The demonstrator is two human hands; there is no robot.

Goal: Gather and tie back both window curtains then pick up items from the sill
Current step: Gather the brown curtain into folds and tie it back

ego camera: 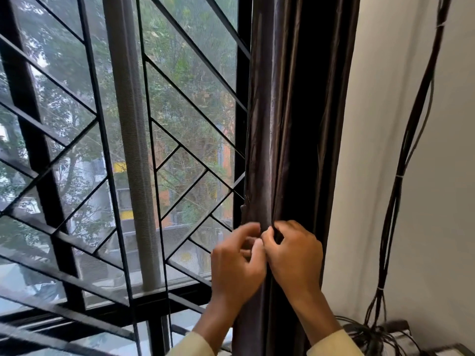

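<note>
A dark brown curtain [290, 124] hangs gathered into a narrow column at the right edge of the window. My left hand [236, 265] and my right hand [295, 255] meet in front of it at about sill height, fingers pinched together on the curtain's front folds. Whether a tie-back is between the fingers is hidden by the hands. The other curtain and the sill items are out of view.
A black metal window grille [164, 104] with mesh fills the left. A grey vertical post [133, 140] stands behind it. Black cables [401, 176] hang down the white wall at right into a tangle on a device [380, 332].
</note>
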